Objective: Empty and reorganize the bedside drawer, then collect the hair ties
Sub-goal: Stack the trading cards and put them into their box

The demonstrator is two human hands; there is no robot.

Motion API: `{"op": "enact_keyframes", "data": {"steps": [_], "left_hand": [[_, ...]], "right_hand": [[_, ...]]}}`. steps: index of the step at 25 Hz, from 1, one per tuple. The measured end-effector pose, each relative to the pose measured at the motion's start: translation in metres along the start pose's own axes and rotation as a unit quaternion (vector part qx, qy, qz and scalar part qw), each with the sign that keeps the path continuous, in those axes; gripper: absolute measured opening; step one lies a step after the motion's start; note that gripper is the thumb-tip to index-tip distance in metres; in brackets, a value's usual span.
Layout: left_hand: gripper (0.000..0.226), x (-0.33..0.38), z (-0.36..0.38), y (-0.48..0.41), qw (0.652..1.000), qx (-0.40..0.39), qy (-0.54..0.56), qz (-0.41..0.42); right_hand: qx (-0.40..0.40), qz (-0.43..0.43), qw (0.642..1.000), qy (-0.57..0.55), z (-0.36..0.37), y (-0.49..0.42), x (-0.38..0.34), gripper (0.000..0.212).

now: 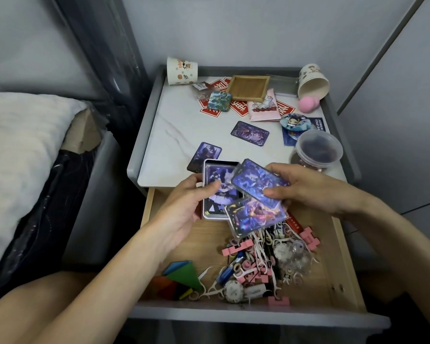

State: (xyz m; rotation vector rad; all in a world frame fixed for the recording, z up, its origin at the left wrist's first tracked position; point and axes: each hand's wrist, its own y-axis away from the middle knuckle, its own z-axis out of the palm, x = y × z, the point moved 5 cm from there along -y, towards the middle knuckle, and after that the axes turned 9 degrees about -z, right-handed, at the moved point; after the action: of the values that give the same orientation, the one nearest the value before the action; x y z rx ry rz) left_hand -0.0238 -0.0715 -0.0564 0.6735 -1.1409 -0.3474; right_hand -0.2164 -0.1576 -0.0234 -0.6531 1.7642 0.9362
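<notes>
The bedside drawer [343, 264] stands pulled open below me. My left hand [184, 207] holds a small white tin [205, 170] with a purple card inside, above the drawer's back edge. My right hand [305, 189] pinches a purple sleeved card [253, 181] over the tin, and a second sleeved card [253, 214] hangs under it. In the drawer lies a jumble of small hair ties [246, 265], floss picks, pink blocks [236, 249] and clear bags. A coloured tangram set [181, 276] sits at its front left.
The bedside tabletop [174, 127] carries two loose purple cards [250, 133], a wooden tray [248, 87], two paper cups [181, 70], a pink sponge [308, 104], red stickers, a round badge and a clear lidded tub [318, 151]. A bed with a white pillow [18, 145] lies left.
</notes>
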Motion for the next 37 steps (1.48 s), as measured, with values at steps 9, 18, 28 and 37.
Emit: {"op": "enact_keyframes", "data": {"steps": [9, 18, 28, 37], "left_hand": [[0.040, -0.017, 0.021, -0.002, 0.994, -0.061, -0.073, -0.049], [0.031, -0.020, 0.024, 0.001, 0.993, -0.078, -0.066, -0.059], [0.033, -0.021, 0.019, -0.006, 0.997, -0.049, -0.004, -0.064], [0.034, -0.018, 0.015, -0.006, 0.996, -0.043, 0.048, -0.057]], "right_hand": [[0.157, -0.086, 0.980, 0.091, 0.003, -0.017, 0.000, 0.028], [0.151, -0.092, 0.964, 0.198, 0.013, -0.016, -0.006, 0.038], [0.297, -0.108, 0.947, -0.063, -0.002, 0.001, -0.016, 0.024], [0.248, -0.040, 0.968, -0.004, -0.005, 0.001, -0.010, 0.008]]}}
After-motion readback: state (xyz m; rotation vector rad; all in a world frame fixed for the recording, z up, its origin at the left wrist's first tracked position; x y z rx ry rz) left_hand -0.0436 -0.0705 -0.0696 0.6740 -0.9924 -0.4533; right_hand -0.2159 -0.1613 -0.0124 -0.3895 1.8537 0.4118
